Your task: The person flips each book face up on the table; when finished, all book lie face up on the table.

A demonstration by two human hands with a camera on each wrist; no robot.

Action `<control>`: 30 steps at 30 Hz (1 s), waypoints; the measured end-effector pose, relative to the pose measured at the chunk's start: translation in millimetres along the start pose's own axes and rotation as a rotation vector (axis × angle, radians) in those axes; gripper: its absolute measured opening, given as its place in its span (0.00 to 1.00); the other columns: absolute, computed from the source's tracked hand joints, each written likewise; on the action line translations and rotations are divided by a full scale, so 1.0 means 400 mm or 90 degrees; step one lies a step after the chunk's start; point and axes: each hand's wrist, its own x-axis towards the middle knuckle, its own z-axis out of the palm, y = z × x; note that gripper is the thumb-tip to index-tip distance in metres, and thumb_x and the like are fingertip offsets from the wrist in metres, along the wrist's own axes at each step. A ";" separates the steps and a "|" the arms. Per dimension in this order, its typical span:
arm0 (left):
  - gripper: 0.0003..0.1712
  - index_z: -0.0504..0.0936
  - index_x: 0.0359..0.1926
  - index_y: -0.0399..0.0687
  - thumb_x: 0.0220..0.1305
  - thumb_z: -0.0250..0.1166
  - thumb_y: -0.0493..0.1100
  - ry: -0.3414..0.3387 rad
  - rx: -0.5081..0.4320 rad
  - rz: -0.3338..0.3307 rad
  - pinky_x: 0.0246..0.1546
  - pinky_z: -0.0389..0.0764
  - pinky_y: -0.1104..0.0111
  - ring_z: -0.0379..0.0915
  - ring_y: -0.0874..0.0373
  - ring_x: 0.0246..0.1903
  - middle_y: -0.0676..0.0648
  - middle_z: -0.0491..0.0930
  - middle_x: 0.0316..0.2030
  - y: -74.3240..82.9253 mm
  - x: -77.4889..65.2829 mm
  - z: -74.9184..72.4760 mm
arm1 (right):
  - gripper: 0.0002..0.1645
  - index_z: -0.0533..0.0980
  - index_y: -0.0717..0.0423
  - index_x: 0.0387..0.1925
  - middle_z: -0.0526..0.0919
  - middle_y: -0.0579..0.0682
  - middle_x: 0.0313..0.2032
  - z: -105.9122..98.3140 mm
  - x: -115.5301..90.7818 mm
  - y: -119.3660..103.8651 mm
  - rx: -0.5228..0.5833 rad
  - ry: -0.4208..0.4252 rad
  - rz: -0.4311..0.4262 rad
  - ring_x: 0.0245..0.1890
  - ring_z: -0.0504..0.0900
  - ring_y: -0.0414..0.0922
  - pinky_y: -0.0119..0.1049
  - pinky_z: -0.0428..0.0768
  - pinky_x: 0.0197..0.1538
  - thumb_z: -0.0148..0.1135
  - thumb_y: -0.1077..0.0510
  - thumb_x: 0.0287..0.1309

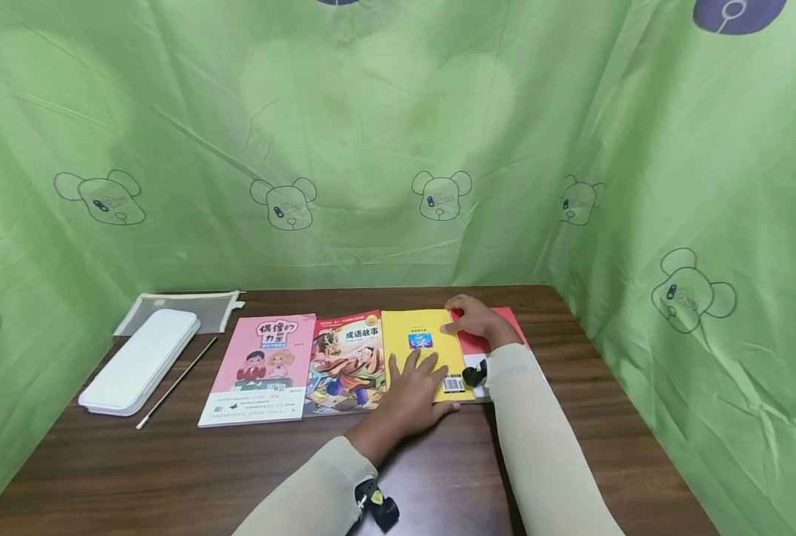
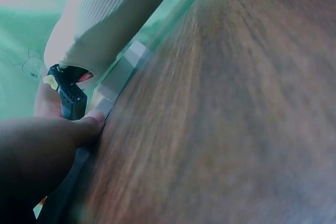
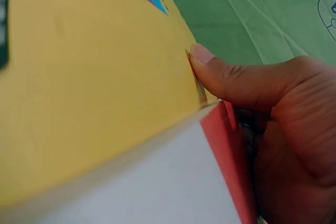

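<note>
A yellow book (image 1: 398, 326) lies flat between an illustrated storybook (image 1: 347, 361) and a red-and-white book (image 1: 508, 318). My left hand (image 1: 412, 394) rests on its lower half with fingers spread, the thumb along the near edge. In the left wrist view, the left thumb (image 2: 89, 124) touches the books' near edge. At the far right corner, my right hand (image 1: 481, 320) grips the yellow book, thumb on the cover. The right wrist view shows that thumb (image 3: 226, 80) at the yellow edge, while the other fingers curl beyond the red border, partly hidden.
Left of the storybook lies a pink book (image 1: 270, 365), edge to edge with it. Farther left are a white case (image 1: 141, 361), a thin stick-like brush (image 1: 176, 383) and a mesh zip pouch (image 1: 217, 309). Green curtains (image 1: 371, 149) stand behind and beside the wooden table (image 1: 237, 476).
</note>
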 end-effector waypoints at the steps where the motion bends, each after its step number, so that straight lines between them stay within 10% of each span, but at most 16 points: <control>1: 0.42 0.78 0.76 0.60 0.71 0.63 0.76 -0.001 -0.001 0.000 0.73 0.62 0.22 0.63 0.35 0.80 0.47 0.71 0.80 -0.001 -0.001 0.000 | 0.46 0.72 0.55 0.78 0.67 0.59 0.81 -0.001 0.000 -0.001 0.004 -0.003 0.002 0.82 0.64 0.62 0.64 0.63 0.84 0.78 0.45 0.63; 30: 0.40 0.76 0.76 0.56 0.74 0.64 0.71 0.076 -0.100 -0.002 0.73 0.63 0.23 0.64 0.36 0.80 0.44 0.71 0.79 -0.005 0.002 -0.001 | 0.41 0.75 0.46 0.76 0.74 0.55 0.76 -0.040 -0.009 -0.026 0.134 -0.010 0.047 0.75 0.70 0.57 0.64 0.62 0.84 0.76 0.43 0.65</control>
